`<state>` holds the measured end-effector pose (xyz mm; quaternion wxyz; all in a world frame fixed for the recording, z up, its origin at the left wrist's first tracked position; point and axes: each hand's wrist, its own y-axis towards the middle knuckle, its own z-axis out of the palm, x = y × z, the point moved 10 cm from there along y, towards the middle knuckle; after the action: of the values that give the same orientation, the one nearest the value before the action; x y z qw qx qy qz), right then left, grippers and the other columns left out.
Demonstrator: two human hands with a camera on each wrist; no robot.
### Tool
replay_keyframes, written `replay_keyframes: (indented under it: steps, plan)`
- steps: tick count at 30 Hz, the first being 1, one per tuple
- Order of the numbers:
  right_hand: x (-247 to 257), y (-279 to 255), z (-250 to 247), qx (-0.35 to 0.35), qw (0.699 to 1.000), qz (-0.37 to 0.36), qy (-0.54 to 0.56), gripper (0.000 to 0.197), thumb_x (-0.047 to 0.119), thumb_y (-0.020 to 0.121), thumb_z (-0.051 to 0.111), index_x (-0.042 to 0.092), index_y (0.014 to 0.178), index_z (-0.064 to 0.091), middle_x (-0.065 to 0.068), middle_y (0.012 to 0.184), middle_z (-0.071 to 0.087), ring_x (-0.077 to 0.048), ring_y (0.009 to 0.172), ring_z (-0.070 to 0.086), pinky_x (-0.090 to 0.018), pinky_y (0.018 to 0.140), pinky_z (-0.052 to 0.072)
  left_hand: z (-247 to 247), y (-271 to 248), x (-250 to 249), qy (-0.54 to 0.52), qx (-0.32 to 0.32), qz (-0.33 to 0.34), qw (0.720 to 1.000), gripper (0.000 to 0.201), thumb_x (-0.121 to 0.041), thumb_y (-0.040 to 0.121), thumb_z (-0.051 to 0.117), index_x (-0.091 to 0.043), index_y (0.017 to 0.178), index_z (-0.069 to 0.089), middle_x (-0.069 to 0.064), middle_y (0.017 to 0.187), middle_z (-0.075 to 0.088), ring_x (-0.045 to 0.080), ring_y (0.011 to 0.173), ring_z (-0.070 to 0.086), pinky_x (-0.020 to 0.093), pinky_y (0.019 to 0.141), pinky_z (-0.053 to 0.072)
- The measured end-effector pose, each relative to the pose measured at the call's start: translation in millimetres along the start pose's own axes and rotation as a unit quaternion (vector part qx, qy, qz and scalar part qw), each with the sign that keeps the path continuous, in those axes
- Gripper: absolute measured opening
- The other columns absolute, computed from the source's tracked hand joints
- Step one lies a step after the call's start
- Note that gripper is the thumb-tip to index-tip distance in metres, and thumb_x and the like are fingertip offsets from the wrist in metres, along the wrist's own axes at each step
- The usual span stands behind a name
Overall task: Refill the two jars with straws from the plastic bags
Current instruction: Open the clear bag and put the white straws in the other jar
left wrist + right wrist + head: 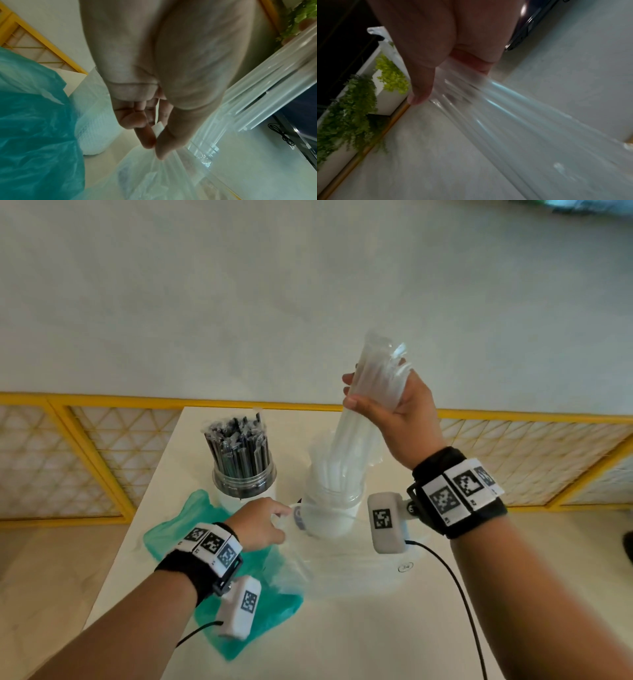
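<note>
My right hand (363,395) grips a bundle of clear straws (375,368) and holds it tilted above the right jar (330,513). The bundle's lower ends reach into the jar's mouth, among other clear straws. In the right wrist view the same hand (426,86) is wrapped round the blurred straws (522,121). My left hand (282,517) pinches the edge of a clear plastic bag (291,571) beside that jar; the left wrist view shows thumb and finger (155,146) pinching the bag (154,178). The left jar (244,477) stands full of black straws.
A crumpled teal plastic bag (212,529) lies on the white table (376,638) under my left wrist. A black cable (455,580) runs from the right wrist camera across the table. A yellow-framed railing (85,419) stands behind the table's far edge.
</note>
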<state>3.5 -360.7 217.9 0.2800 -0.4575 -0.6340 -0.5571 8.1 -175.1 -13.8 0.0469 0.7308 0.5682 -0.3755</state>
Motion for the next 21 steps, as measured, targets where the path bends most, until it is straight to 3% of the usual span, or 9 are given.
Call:
replay_keyframes:
  steps: [4, 9, 14, 18, 21]
  plan:
    - [-15, 4, 3, -0.004, 1.0, 0.018, -0.001, 0.04, 0.007, 0.08, 0.075, 0.003, 0.115, 0.056, 0.002, 0.102, 0.072, -0.014, 0.097, 0.07, -0.03, 0.087, 0.056, 1, -1, 0, 0.002, 0.004, -0.004, 1.0, 0.057, -0.017, 0.084, 0.069, -0.02, 0.139, 0.052, 0.001, 0.137, 0.054, 0.017, 0.112, 0.056, 0.018, 0.091, 0.037]
    - [-1, 16, -4, -0.02, 1.0, 0.003, -0.011, 0.034, 0.012, 0.082, 0.075, 0.009, 0.11, 0.056, 0.006, 0.099, 0.072, -0.011, 0.094, 0.07, -0.026, 0.081, 0.057, 0, -3, 0, -0.003, 0.0, -0.005, 1.0, 0.058, -0.016, 0.085, 0.068, -0.019, 0.139, 0.051, 0.003, 0.137, 0.053, 0.016, 0.107, 0.055, 0.018, 0.091, 0.037]
    - [-6, 10, 3, -0.003, 1.0, 0.006, -0.008, 0.036, 0.014, 0.083, 0.074, 0.003, 0.113, 0.057, 0.007, 0.097, 0.072, -0.004, 0.09, 0.069, -0.018, 0.076, 0.054, 2, -2, -3, -0.006, 0.006, -0.004, 1.0, 0.058, -0.016, 0.085, 0.068, -0.019, 0.14, 0.05, 0.004, 0.136, 0.053, 0.014, 0.097, 0.053, 0.02, 0.09, 0.038]
    - [-26, 0, 19, 0.038, 0.998, 0.025, -0.037, 0.042, 0.013, 0.084, 0.073, 0.003, 0.119, 0.053, 0.013, 0.098, 0.07, 0.004, 0.091, 0.067, -0.01, 0.079, 0.049, 2, 1, -4, -0.006, 0.005, 0.0, 1.0, 0.058, -0.015, 0.085, 0.068, -0.019, 0.14, 0.051, 0.005, 0.136, 0.052, 0.014, 0.095, 0.054, 0.021, 0.089, 0.04]
    - [-30, -1, 18, 0.027, 0.999, 0.016, -0.032, 0.044, 0.011, 0.084, 0.072, 0.002, 0.122, 0.052, 0.013, 0.101, 0.07, 0.001, 0.094, 0.067, -0.014, 0.084, 0.051, 1, 2, -3, -0.009, 0.007, -0.001, 1.0, 0.057, -0.015, 0.085, 0.069, -0.019, 0.14, 0.051, 0.006, 0.134, 0.053, 0.014, 0.093, 0.055, 0.021, 0.088, 0.04]
